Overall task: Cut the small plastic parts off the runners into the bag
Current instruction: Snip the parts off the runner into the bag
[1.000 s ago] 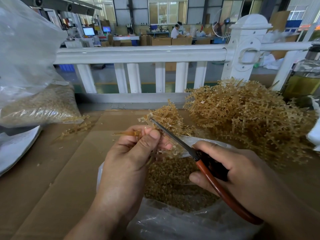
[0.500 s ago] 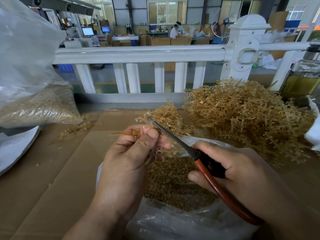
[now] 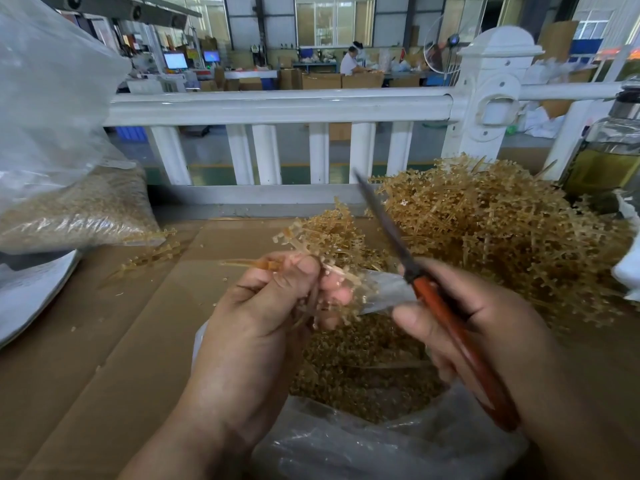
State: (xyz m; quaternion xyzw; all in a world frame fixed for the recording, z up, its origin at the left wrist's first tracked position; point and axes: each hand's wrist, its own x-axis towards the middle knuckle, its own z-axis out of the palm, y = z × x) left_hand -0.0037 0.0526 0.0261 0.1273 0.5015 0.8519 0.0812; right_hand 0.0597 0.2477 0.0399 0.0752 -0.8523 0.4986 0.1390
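My left hand [image 3: 266, 313] grips a thin amber plastic runner [image 3: 332, 271] with small parts on it, held above the open clear bag [image 3: 346, 448]. The bag holds a heap of cut amber parts [image 3: 363, 368]. My right hand [image 3: 485, 327] grips scissors with red-brown handles [image 3: 446, 323]; their dark blades point up and away, clear of the runner. A big pile of uncut amber runners [image 3: 502, 230] lies behind the bag on the right.
The cardboard-covered table [image 3: 104, 341] carries a large clear sack of cut parts [image 3: 76, 209] at far left and a few loose runners [image 3: 149, 254]. A white railing [image 3: 277, 105] runs along the far edge. A bottle of yellowish liquid [image 3: 606, 157] stands at right.
The scissors have swung away from the runner; their blades now point up and to the right of my left hand. My left hand has stayed over the bag with the runner.
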